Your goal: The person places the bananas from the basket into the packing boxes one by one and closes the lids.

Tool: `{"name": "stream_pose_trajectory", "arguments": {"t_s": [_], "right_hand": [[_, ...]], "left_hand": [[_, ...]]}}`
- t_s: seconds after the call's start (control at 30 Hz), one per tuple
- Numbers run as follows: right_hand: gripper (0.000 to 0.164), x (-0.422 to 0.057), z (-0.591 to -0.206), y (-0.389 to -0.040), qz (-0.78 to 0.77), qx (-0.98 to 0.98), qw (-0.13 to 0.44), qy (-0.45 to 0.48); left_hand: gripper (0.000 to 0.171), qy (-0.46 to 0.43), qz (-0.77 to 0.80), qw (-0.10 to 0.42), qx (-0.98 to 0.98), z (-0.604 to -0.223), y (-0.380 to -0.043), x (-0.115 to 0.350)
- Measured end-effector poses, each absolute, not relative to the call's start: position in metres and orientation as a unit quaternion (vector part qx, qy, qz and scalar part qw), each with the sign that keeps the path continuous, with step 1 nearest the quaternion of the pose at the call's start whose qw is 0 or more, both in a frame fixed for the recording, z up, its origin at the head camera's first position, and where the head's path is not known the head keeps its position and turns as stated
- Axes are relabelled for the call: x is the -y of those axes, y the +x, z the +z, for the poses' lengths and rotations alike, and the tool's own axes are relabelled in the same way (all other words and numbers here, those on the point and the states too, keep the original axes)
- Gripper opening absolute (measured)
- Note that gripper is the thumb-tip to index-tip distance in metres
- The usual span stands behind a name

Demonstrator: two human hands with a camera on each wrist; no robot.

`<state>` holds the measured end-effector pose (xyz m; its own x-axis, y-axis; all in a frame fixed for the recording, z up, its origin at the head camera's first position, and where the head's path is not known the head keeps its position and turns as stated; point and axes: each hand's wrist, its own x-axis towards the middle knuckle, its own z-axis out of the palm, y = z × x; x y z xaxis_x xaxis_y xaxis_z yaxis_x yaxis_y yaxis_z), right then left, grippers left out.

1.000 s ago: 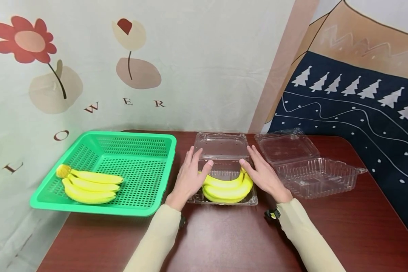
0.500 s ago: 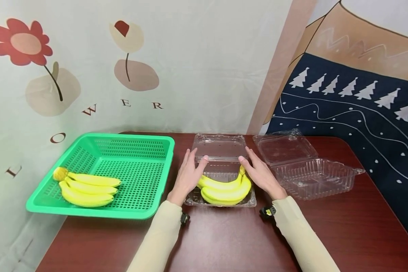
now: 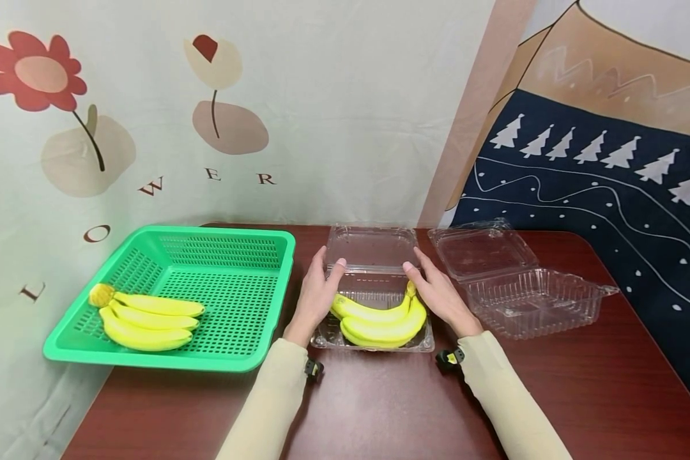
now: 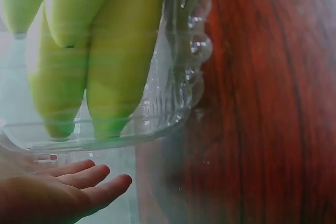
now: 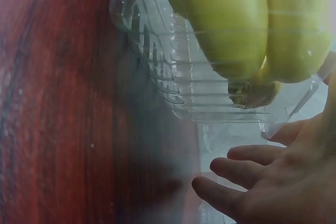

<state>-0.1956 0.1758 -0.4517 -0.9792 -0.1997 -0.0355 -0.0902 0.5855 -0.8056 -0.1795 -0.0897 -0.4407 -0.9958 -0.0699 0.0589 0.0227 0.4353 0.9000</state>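
Observation:
A bunch of yellow bananas [image 3: 382,326] lies in a clear plastic clamshell container [image 3: 374,349] whose lid [image 3: 372,248] is folded back, away from the person. At the left side of this container is the left hand [image 3: 317,294], fingers extended and thumb over the rim. The right hand [image 3: 441,295] mirrors it on the right side, its thumb close to the banana stem. In the left wrist view, the banana tips [image 4: 107,124] show through the clear wall above the outstretched fingers [image 4: 107,190]. The right wrist view has the stem end [image 5: 254,94] behind the wall, above straight fingers [image 5: 239,171].
On the left stands a green plastic basket [image 3: 236,363] with another banana bunch [image 3: 149,319] in it. A second clear clamshell container [image 3: 535,303], lid open, sits to the right on the dark red table [image 3: 379,409]. Printed cloth [image 3: 351,128] hangs behind.
The left hand has shifted slightly outward, baring more of the bananas' left end. The right hand has barely moved, and the bananas stay in the container. The head view has tilted a little.

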Motion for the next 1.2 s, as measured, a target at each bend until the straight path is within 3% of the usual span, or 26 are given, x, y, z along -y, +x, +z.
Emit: {"name": "stream_pose_trajectory", "arguments": {"t_s": [0.33, 0.73, 1.2], "right_hand": [[0.079, -0.177, -0.447, -0.193, -0.475, -0.876, 0.013, -0.082], [0.084, -0.18, -0.437, -0.187, -0.548, -0.832, 0.001, -0.084], [0.079, -0.181, -0.424, -0.173, -0.542, -0.836, -0.017, -0.087]], "left_hand": [[0.064, 0.017, -0.634, 0.077, 0.77, -0.437, -0.176, 0.09], [0.057, 0.005, -0.666, 0.128, 0.735, -0.434, -0.173, 0.09], [0.058, -0.013, -0.685, 0.137, 0.715, -0.423, -0.158, 0.089]]}}
